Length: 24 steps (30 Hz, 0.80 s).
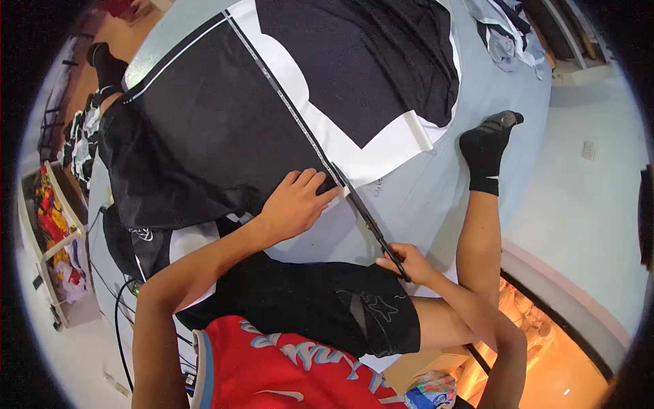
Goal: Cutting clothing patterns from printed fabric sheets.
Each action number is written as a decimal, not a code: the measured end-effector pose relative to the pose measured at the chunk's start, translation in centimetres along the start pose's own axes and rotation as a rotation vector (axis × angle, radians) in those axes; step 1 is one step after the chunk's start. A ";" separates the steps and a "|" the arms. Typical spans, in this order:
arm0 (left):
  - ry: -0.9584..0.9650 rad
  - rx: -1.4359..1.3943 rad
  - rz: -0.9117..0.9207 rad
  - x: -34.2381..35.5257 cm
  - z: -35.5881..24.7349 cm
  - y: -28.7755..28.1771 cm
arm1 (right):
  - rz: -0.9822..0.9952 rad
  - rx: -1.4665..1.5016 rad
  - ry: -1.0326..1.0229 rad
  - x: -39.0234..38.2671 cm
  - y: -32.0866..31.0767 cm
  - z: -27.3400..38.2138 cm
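My left hand (296, 206) rests with bent fingers on the near right corner of a large black fabric piece (204, 102), gripping it at its edge. A narrow patterned strip (283, 95) with pale markings runs along that edge up to the far corner. My right hand (405, 262) is wrapped around the handles of long black shears (368, 221). The blades point away from me, and their tips reach the end of the strip beside my left fingers. White paper (361, 163) lies just beyond, under another black fabric piece (368, 61).
All this lies on a pale blue-grey table (436, 198), where I sit with my legs spread. Grey and white scraps (504, 34) lie at the far right. A shelf with colourful cloth (58, 232) stands at left. Black cables (117, 320) hang near my left elbow.
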<state>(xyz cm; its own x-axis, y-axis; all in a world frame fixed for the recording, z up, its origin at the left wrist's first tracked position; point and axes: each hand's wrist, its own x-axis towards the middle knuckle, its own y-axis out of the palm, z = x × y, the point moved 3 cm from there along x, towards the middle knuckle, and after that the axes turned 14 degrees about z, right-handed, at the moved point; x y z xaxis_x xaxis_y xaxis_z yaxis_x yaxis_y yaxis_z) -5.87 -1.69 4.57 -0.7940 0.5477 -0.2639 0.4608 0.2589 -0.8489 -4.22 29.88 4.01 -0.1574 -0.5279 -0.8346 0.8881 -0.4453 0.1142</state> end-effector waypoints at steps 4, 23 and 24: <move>0.010 0.003 -0.028 -0.3 0.2 0.5 | -0.011 0.015 0.027 0.1 -0.1 0.0; 0.052 0.019 -0.090 -1.1 0.3 0.5 | 0.043 -0.025 -0.070 2.9 -0.3 1.9; 0.042 0.016 -0.092 -1.1 0.2 0.5 | 0.042 -0.021 -0.082 2.8 -0.4 2.1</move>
<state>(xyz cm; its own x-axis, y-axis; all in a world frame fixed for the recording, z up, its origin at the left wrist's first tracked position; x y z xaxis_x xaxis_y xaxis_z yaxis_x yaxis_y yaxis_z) -4.84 -2.38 4.39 -0.8151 0.5552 -0.1652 0.3798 0.2969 -0.8761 -5.89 27.06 2.76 -0.1544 -0.6037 -0.7821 0.9034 -0.4068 0.1357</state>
